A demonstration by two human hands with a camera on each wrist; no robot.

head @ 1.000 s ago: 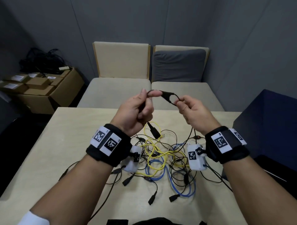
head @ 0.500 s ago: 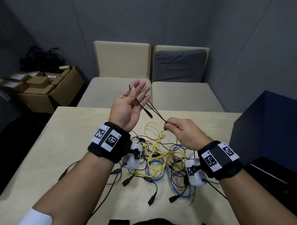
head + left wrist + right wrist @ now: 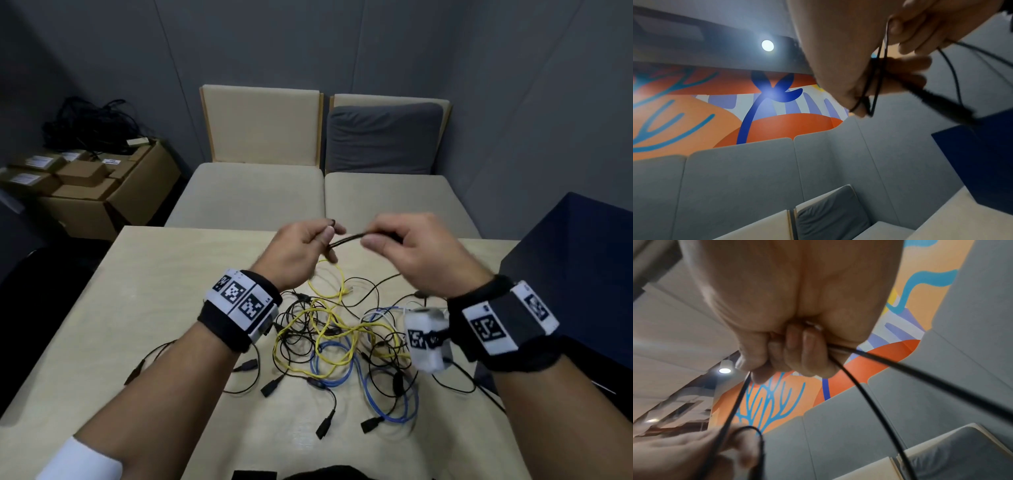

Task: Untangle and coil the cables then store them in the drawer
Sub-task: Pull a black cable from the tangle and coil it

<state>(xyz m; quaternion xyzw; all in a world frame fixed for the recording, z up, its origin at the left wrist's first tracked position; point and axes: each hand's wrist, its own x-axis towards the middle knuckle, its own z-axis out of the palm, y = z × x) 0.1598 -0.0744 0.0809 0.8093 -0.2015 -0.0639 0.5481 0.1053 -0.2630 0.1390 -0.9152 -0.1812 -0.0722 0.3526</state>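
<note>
Tangle of cables [image 3: 342, 339] on worktop [image 3: 154, 291], nearest the body, under both wrists. Above its far edge, thin black cable [image 3: 346, 240] spans hand to hand, long axis left-right. Left hand [image 3: 294, 253] fingers pinch its gathered loops; right hand [image 3: 411, 246] fingers curl round the running strand. Next wrap likely goes leftward; drawer not seen

Wristbands [image 3: 245, 303]: black-and-white square code markers, no letters or numbers legible.
White wrist camera housing [image 3: 424, 339]: one more code marker, no words.
Cardboard boxes [image 3: 85, 178] at 10 o'clock: white labels, print too small to read.
</note>
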